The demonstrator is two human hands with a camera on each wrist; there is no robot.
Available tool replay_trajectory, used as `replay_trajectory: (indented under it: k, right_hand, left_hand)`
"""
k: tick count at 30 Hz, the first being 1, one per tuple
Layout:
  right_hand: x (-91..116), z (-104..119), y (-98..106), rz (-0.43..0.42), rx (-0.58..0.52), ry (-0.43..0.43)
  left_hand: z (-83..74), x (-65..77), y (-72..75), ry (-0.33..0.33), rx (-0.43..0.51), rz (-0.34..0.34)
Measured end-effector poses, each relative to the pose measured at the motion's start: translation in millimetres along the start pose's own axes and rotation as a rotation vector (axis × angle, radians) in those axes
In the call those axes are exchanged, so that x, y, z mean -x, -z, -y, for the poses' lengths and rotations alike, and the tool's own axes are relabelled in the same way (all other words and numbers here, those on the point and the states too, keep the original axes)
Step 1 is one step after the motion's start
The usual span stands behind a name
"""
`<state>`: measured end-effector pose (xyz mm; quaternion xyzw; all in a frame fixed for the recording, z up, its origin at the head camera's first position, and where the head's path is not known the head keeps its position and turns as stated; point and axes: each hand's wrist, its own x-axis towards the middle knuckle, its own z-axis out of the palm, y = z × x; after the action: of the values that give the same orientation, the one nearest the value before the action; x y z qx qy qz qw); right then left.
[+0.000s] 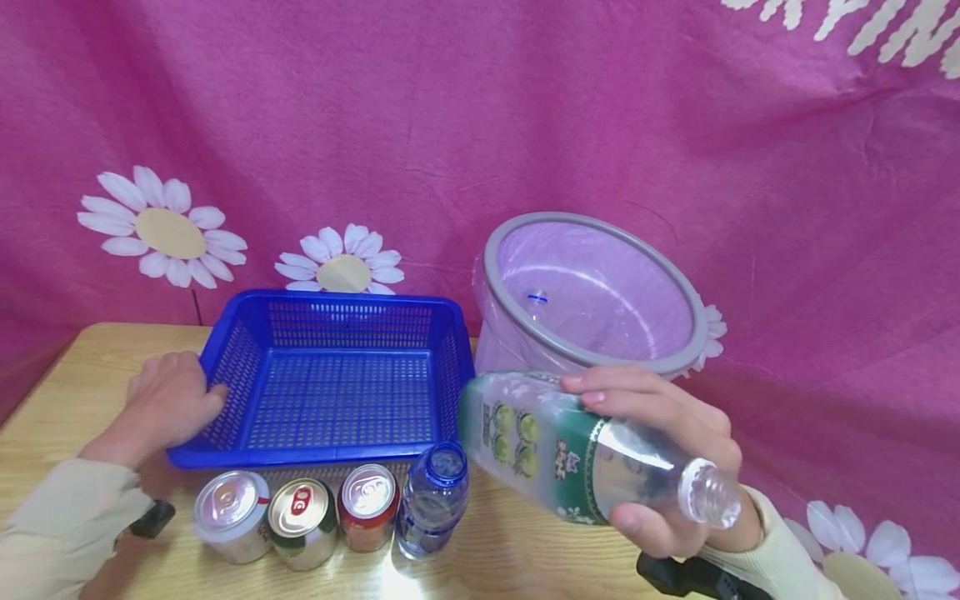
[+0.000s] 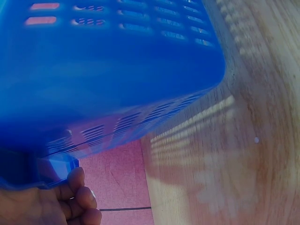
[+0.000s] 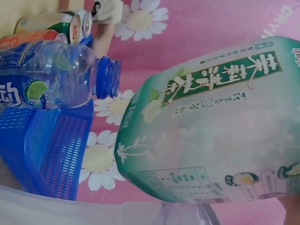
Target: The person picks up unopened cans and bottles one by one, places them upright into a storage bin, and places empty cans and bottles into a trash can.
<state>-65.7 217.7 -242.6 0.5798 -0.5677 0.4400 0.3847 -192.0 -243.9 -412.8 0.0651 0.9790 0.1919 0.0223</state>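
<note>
My right hand (image 1: pixel 675 425) grips a large clear plastic bottle (image 1: pixel 532 458) with a green label. The bottle lies tilted, its uncapped neck toward the lower right and its base toward the basket, in front of the bin. Its label fills much of the right wrist view. At the left, my left hand (image 1: pixel 168 404) holds the side rim of a blue plastic basket (image 1: pixel 300 457); curled fingers (image 2: pixel 75 178) show at the rim in the left wrist view. A small blue-tinted bottle (image 1: pixel 431 508), uncapped, stands upright below the green-labelled bottle's base.
Three drink cans stand in a row before the basket: a white one (image 1: pixel 231 508), a green-and-gold one (image 1: pixel 302 517) and a red one (image 1: pixel 367 504). A bin with a grey rim (image 1: pixel 566 218) and purple liner stands behind, a clear blue-ringed item (image 1: pixel 536 297) inside.
</note>
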Motion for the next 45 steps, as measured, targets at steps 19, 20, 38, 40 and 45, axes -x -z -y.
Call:
replay_trajectory:
  k: [19,20,38,40,45]
  right_hand:
    - [4,-1,17,0.028,-0.044,-0.065]
    - [7,-1,19,0.029,-0.052,-0.072]
    - [4,-5,29,-0.008,-0.103,-0.062]
    - [4,-6,28,-0.013,-0.104,-0.056]
    - [0,-7,27,-0.045,-0.099,-0.029]
  left_hand:
    - [-2.4,0.0,2.3,-0.005,-0.010,-0.004]
    - [-2.4,-0.2,2.0,-0.004,-0.010,-0.005]
    - [0.1,-1.6,0.1,-0.015,-0.023,-0.022]
    - [0.8,-2.1,-0.4,-0.017,-0.026,-0.025]
    - [1.5,-2.4,-0.1,-0.016,-0.031,-0.020]
